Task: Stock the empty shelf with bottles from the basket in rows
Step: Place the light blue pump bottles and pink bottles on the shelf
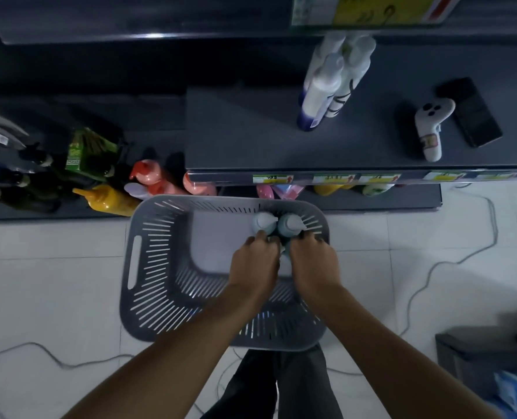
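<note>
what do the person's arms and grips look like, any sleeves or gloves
The left forearm and right forearm are bare, with no sleeves in view. The left grip and right grip are bare hands: no gloves, watch, rings or bands visible.

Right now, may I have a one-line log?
left hand: grips pale-blue bottle | right hand: grips second pale-blue bottle | both in grey slotted basket

Lower part of btls (265,222) hidden under L hand (255,263), R hand (314,263); price tags (273,179) blurred, unreadable.
</note>
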Available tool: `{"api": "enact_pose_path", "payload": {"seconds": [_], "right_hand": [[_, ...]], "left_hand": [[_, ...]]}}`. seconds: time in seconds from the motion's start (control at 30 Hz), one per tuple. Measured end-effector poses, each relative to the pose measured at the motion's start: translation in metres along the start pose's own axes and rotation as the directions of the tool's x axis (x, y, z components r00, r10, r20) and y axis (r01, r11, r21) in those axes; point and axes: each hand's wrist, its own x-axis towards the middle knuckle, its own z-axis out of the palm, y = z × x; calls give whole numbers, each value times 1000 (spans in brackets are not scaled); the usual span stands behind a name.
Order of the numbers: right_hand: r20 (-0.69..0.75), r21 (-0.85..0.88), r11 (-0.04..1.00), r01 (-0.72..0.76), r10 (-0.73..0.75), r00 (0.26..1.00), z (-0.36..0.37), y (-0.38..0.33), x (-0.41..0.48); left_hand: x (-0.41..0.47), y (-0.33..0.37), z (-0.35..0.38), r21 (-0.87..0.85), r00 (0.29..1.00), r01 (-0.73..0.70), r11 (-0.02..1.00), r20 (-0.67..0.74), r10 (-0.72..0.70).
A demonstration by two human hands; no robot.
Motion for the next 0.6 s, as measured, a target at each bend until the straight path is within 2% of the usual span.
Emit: {"api": "enact_pose_path", "payload": {"seconds": [0.2,0.6], "right_hand": [[2,-18,1000,7,-7,1000,0,0,3],[-26,-7,1000,15,-15,1000,-20,-1,-7]], "left_hand": [[3,-2,-2,-26,1000,10,1000,20,-9],[-6,-11,-29,37,998,59,998,31,-61]]}}
